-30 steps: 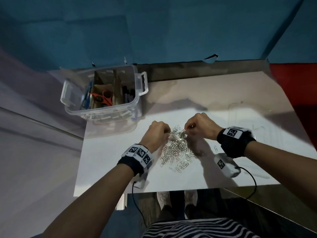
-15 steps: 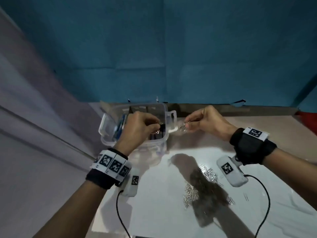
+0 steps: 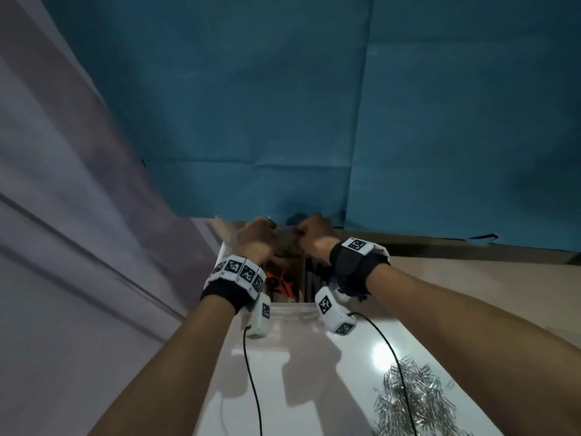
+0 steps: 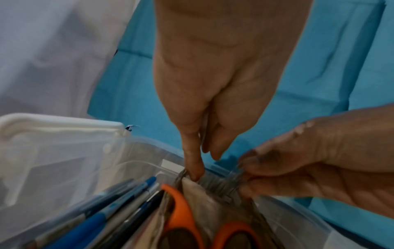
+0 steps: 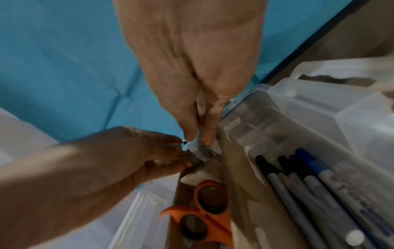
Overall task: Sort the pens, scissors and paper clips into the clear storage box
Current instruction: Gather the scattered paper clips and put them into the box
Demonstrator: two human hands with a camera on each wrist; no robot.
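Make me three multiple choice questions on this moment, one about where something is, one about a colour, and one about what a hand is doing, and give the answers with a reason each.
1. Where is the loose pile of paper clips?
A. On the white table, near the person
B. Inside the box lid
C. On the floor

2. What colour are the handles of the scissors in the clear storage box?
A. Blue
B. Orange
C. Black

3. What is the right hand doing?
A. Lying flat on the table
B. Gripping a pen
C. Pinching paper clips over the box

Answers: 1 A, the head view shows the pile on the table by the right forearm. 2 B, both wrist views show orange loops. 3 C, thumb and fingertip close on metal clips above the middle compartment.
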